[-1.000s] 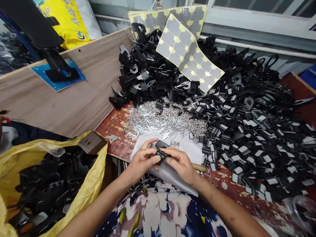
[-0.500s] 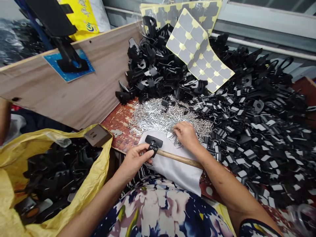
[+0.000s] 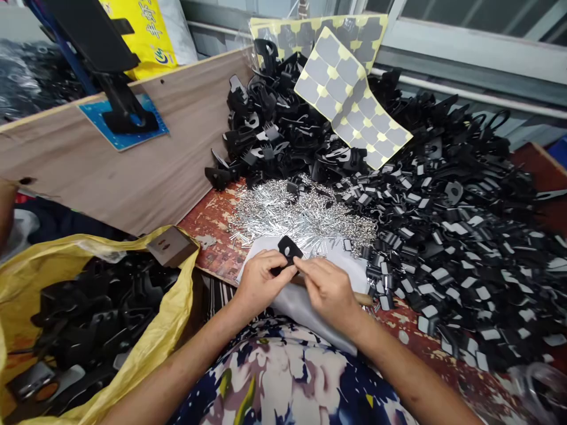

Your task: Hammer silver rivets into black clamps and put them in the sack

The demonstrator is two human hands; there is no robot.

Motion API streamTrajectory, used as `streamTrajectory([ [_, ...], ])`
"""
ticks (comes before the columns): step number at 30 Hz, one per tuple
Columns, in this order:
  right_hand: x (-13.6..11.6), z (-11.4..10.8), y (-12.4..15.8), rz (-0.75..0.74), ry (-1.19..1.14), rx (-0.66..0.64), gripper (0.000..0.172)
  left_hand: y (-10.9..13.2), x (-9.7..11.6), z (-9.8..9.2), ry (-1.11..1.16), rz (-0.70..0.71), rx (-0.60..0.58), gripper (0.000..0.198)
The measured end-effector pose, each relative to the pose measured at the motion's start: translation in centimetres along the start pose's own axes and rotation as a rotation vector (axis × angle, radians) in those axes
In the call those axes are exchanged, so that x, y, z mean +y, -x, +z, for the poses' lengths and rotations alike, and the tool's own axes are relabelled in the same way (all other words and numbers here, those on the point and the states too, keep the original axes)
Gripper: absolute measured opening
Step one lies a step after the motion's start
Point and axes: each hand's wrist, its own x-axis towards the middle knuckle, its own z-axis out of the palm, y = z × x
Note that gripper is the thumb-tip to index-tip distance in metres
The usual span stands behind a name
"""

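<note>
My left hand (image 3: 261, 278) is closed on a small black plastic clip (image 3: 289, 250), held above a white cloth (image 3: 345, 268) at the table's near edge. My right hand (image 3: 330, 289) is pinched against the clip's lower side; a small metal pin may be between its fingertips, too small to make out. A wooden stick (image 3: 364, 298) lies under my right hand. Just beyond lies a heap of silver metal pins (image 3: 301, 215).
Large piles of black plastic clip parts (image 3: 456, 195) cover the red table's right and back. Sheets of grey adhesive pads (image 3: 349, 97) rest on them. A yellow bag of black clips (image 3: 88, 319) sits at my left. A wooden board (image 3: 133, 159) stands at the left.
My right hand reached out to the pile of metal pins, then came back to the clip in my left hand. The left hand raised and turned the clip.
</note>
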Motion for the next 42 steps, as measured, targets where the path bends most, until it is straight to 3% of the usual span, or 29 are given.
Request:
streamTrajectory([
  [4,0.6,0.8,0.5,0.075,-0.105,-0.049,0.038,0.6,-0.1,-0.2,-0.079,-0.011,0.02,0.03],
  [7,2.6,0.2,-1.7,0.218,-0.151,-0.171,0.028,0.7,-0.5,-0.7,-0.044,-0.05,0.026,0.031],
  [11,6.8,-0.7,-7.3,0.276,0.47,-0.282,0.026,0.9,-1.4,-1.7,0.157,-0.208,0.077,0.031],
  [13,8.6,-0.3,-9.9,0.308,0.663,-0.327,0.024,1.2,-1.9,-1.9,0.294,-0.317,0.079,0.032],
  [16,10.3,1.0,-12.1,0.352,0.731,-0.393,0.013,1.8,-2.4,-2.0,0.447,-0.418,0.081,0.033],
  [19,11.1,1.7,-12.2,0.353,0.753,-0.436,0.01,2.2,-2.6,-2.1,0.546,-0.45,0.102,0.029],
  [24,11.8,-0.2,-10.7,0.24,0.637,-0.374,0.011,2.2,-2.5,-2.5,0.751,-0.541,0.14,0.03],
  [26,12.4,-1.2,-10.0,0.216,0.576,-0.306,0.02,2.1,-2.2,-2.5,0.845,-0.578,0.16,0.029],
  [29,13.0,-2.2,-9.0,0.22,0.456,-0.07,0.032,1.9,-1.9,-2.3,0.984,-0.604,0.172,0.026],
  [31,12.3,-2.6,-8.2,0.187,0.314,0.116,0.031,1.7,-1.6,-2.1,1.056,-0.605,0.185,0.025],
  [33,10.2,-2.7,-7.2,0.116,0.164,0.172,0.03,1.6,-1.5,-1.9,1.097,-0.613,0.209,0.028],
  [38,1.7,-1.4,-4.8,-0.041,-0.099,-0.04,0.032,1.3,-1.4,-1.0,1.094,-0.601,0.216,0.032],
  [42,-1.0,0.4,-4.4,-0.066,-0.17,-0.068,0.022,1.2,-1.4,-0.6,1.135,-0.567,0.211,0.03],
])
